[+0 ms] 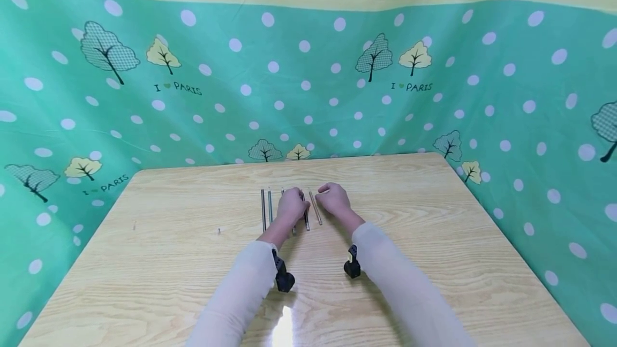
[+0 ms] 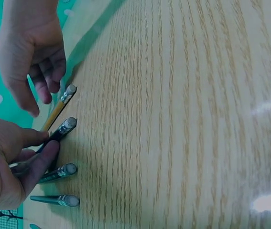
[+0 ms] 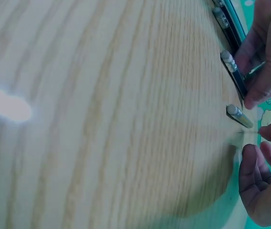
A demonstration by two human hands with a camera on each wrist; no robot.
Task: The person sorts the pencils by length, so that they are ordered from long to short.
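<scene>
My left hand (image 1: 292,205) pinches a dark pencil (image 1: 306,219) between thumb and fingers. The pencil lies on the table with its white eraser end towards me. Just right of it is a yellow pencil (image 1: 315,208), slightly slanted. My right hand (image 1: 335,200) hovers beside that pencil's far end, fingers loosely bent, with nothing seen in them. In the left wrist view, the left hand (image 2: 6,160) has its fingertips at the dark pencil (image 2: 64,128). The right wrist view shows the right hand (image 3: 266,186) near the yellow pencil (image 3: 239,114); whether a fingertip touches it I cannot tell.
Left of the left hand, a black pencil (image 1: 263,209) and a blue-green pencil (image 1: 270,203) lie side by side. Another pencil is partly hidden under the left hand. A small bit (image 1: 219,231) lies farther left on the wooden table (image 1: 168,272). A green dotted curtain (image 1: 308,95) surrounds it.
</scene>
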